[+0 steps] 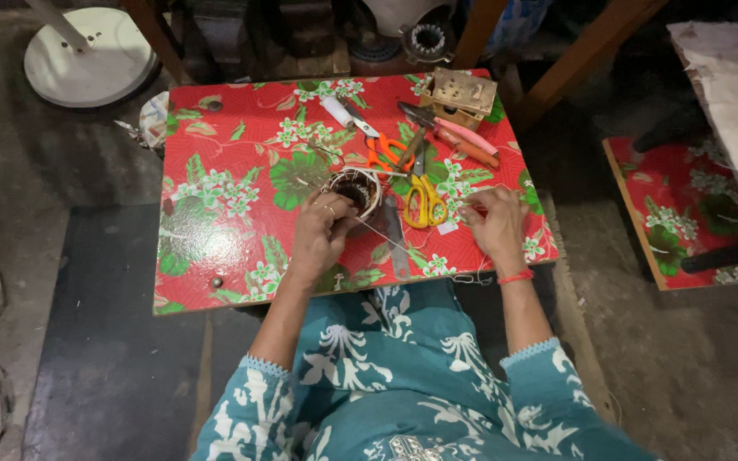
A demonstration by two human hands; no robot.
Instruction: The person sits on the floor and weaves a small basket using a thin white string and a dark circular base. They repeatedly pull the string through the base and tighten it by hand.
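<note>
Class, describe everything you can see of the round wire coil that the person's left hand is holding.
The coil is a small ring with a dark core, wrapped in pale cord or wire. It rests on the red floral table, beside the yellow-handled scissors. The left hand grips its near edge. A thin pale thread appears to run from it to the right hand.

A round dark coil (354, 189) (wrapped with pale winding at its rim) is seated upright on the table. A thin white thread (403, 242) is stretched taut from it rightward.
</note>
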